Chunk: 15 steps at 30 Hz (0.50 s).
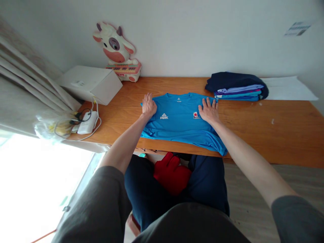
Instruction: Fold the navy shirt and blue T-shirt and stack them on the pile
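Note:
A blue T-shirt [178, 116] lies front side up on the wooden table, its collar toward the wall and its lower part bunched near the front edge. White lettering and a small red and white badge show on its chest. My left hand [149, 105] rests flat on the shirt's left shoulder, fingers pointing toward the wall. On the right shoulder lies my right hand [209, 109], palm down with its fingers spread. Neither hand grips the cloth. A bit of the shirt's lower right corner hangs at the table edge.
A stack of folded clothes [236, 87] sits at the back right beside white paper [288, 88]. At the left are a white box [93, 82], a cow toy keyboard [121, 54], a power strip [87, 122] with cables and a plastic bag [54, 125]. Red cloth [172, 173] lies between my legs.

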Each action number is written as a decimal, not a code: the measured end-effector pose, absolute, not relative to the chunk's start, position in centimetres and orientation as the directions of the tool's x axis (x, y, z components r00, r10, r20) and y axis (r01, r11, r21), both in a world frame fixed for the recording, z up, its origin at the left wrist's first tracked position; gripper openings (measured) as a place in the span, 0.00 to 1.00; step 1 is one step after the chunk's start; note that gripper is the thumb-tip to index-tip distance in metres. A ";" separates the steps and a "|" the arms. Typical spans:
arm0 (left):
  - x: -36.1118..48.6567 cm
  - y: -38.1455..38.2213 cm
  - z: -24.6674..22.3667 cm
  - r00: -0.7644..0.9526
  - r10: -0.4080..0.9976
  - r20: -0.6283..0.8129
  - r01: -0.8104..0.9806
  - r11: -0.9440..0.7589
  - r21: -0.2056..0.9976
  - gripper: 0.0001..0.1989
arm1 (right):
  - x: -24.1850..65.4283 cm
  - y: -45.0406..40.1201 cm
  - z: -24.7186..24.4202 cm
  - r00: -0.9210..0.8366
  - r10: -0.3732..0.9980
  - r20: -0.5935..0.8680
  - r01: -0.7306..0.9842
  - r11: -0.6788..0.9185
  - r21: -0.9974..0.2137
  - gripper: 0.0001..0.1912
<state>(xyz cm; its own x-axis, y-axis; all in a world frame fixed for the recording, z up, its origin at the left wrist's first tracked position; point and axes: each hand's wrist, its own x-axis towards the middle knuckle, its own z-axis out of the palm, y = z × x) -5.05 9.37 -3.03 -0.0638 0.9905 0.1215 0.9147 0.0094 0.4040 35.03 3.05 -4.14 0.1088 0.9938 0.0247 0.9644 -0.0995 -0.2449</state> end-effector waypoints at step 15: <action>-5.1 8.8 -3.2 -0.094 0.986 0.136 0.942 0.044 0.333 0.36 | 35.1 3.1 -4.0 0.101 0.995 0.015 0.979 -0.097 -0.178 0.48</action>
